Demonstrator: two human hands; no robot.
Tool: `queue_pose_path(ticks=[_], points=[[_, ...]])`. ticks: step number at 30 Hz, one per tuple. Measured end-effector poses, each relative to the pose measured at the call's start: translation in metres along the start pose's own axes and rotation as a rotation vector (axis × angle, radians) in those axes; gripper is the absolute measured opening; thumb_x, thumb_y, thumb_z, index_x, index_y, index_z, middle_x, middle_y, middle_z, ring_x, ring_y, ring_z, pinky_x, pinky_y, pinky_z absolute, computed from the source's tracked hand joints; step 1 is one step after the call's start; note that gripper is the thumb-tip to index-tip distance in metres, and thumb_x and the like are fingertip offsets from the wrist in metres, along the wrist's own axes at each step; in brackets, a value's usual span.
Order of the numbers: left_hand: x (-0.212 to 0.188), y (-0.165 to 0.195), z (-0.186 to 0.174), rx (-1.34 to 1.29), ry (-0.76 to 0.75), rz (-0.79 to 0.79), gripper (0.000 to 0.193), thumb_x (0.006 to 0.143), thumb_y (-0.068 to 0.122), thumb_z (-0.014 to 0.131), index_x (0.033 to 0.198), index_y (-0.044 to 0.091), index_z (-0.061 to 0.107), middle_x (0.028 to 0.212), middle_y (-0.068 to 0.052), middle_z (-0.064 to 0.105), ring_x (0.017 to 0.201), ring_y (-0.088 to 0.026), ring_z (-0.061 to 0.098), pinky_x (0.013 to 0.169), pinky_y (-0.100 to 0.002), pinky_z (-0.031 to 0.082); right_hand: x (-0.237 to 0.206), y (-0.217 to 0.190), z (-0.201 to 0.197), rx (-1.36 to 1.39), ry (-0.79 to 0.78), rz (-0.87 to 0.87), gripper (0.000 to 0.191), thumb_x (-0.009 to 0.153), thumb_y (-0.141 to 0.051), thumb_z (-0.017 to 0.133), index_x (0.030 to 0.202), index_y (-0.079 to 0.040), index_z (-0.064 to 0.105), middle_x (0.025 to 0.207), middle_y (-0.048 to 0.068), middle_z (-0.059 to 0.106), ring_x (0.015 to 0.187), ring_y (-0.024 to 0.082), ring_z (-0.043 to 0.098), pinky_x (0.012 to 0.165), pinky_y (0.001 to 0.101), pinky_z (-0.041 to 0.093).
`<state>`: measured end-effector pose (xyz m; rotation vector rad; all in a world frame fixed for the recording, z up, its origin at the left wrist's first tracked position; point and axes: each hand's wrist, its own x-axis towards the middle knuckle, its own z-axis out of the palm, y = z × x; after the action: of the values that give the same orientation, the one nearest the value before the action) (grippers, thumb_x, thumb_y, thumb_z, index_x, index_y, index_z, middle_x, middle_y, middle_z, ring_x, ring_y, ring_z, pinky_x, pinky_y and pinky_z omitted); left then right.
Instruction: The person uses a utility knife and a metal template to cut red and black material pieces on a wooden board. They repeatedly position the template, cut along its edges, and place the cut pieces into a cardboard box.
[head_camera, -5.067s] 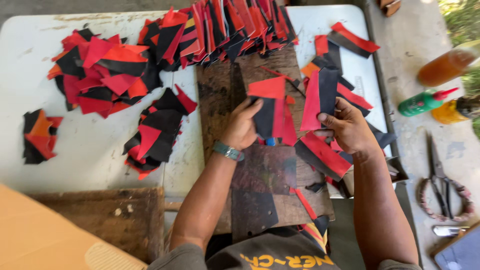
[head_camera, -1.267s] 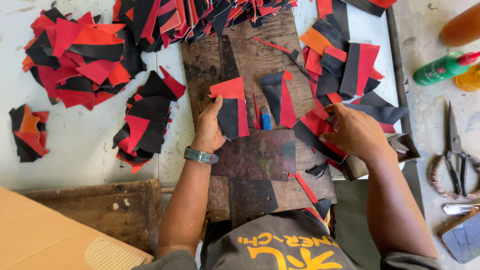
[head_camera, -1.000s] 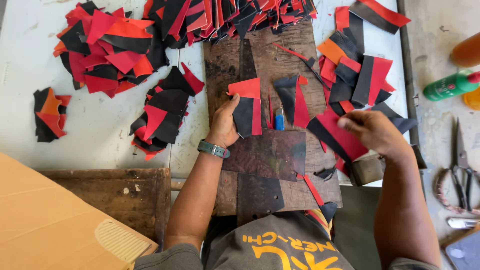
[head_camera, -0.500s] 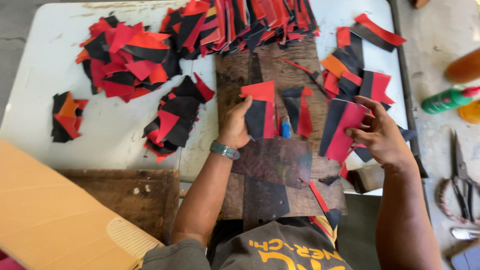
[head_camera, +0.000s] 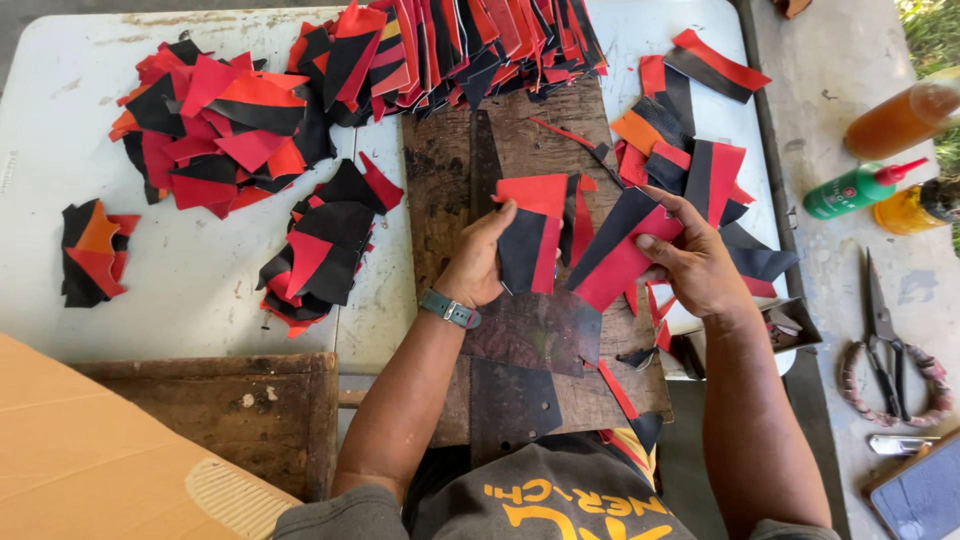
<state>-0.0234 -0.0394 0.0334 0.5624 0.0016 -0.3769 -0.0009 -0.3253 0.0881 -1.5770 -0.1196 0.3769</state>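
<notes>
Nearest the camera: dark wooden board (head_camera: 520, 130) laid on the white worktop (head_camera: 200, 290), taken as landmark throughout. Dark worn leather sheet (head_camera: 530, 335) lying on the near half of the board.

At board centre: left hand (head_camera: 478, 268), watch strap at the wrist, fingers clamped on a red-and-black cut piece (head_camera: 535, 235) and pressing it down on the board. Just right of it, over the board's right edge: right hand (head_camera: 695, 265), fingers and thumb closed on a second red-and-black piece (head_camera: 620, 255), held tilted, its lower corner touching or nearly touching the first piece; contact not certain.

Left of the board: small stack of similar pieces (head_camera: 320, 250), larger loose heap (head_camera: 220, 120) beyond it. Right of the board: another loose pile (head_camera: 690, 160). Far end of the board: long overlapping row of pieces (head_camera: 470, 40).

Well right of the board, off the worktop: scissors (head_camera: 885, 340), green squeeze bottle (head_camera: 855, 190), amber bottle (head_camera: 900, 115).

Judged step: matching or stacking one cut piece against another at board centre. Next move appears to call for lining up edges of the right-hand piece with the held-down one, left hand kept firm against slipping.
</notes>
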Motion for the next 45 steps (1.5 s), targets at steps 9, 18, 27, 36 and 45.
queue_pose_path(ticks=[9, 18, 27, 36, 45], points=[[0.011, -0.014, -0.003, 0.05, -0.024, -0.095, 0.033, 0.108, 0.032, 0.058, 0.126, 0.005, 0.065, 0.116, -0.006, 0.073, 0.102, -0.016, 0.072, 0.088, -0.034, 0.06, 0.016, 0.013, 0.004, 0.053, -0.065, 0.025, 0.046, 0.103, -0.01, 0.064, 0.148, -0.006, 0.057, 0.106, 0.003, 0.067, 0.086, 0.006, 0.062, 0.072, 0.022, 0.054], [0.007, -0.011, -0.009, 0.057, 0.086, -0.006, 0.032, 0.108, 0.031, 0.06, 0.128, 0.007, 0.064, 0.119, -0.003, 0.071, 0.105, -0.013, 0.071, 0.089, -0.034, 0.059, 0.023, 0.022, 0.01, 0.189, 0.013, -0.093, 0.033, 0.105, -0.003, 0.064, 0.138, -0.003, 0.061, 0.113, 0.003, 0.066, 0.094, 0.009, 0.064, 0.08, 0.0263, 0.056], [0.023, -0.016, 0.0, -0.031, 0.044, 0.15, 0.026, 0.111, 0.026, 0.06, 0.127, 0.005, 0.063, 0.117, -0.008, 0.071, 0.102, -0.019, 0.071, 0.088, -0.038, 0.06, 0.014, 0.043, 0.041, 0.491, 0.322, 0.062, 0.049, 0.086, 0.006, 0.065, 0.129, -0.012, 0.051, 0.112, 0.006, 0.067, 0.094, 0.025, 0.072, 0.073, 0.0493, 0.065], [0.037, -0.022, 0.005, -0.07, 0.142, 0.151, 0.03, 0.104, 0.027, 0.059, 0.126, 0.007, 0.065, 0.116, -0.006, 0.072, 0.101, -0.019, 0.073, 0.086, -0.038, 0.061, 0.01, 0.07, 0.051, 0.673, 0.318, 0.178, 0.033, 0.09, -0.005, 0.066, 0.121, -0.014, 0.061, 0.105, 0.004, 0.071, 0.088, 0.02, 0.073, 0.073, 0.0436, 0.064], [0.023, -0.016, -0.008, 0.15, 0.063, 0.025, 0.026, 0.105, 0.021, 0.066, 0.124, 0.003, 0.068, 0.113, -0.006, 0.074, 0.099, -0.018, 0.073, 0.086, -0.035, 0.06, -0.001, 0.032, -0.04, 0.348, 0.125, 0.066, 0.016, 0.099, -0.006, 0.065, 0.114, 0.0, 0.069, 0.105, 0.008, 0.074, 0.09, 0.017, 0.072, 0.081, 0.0344, 0.061]])
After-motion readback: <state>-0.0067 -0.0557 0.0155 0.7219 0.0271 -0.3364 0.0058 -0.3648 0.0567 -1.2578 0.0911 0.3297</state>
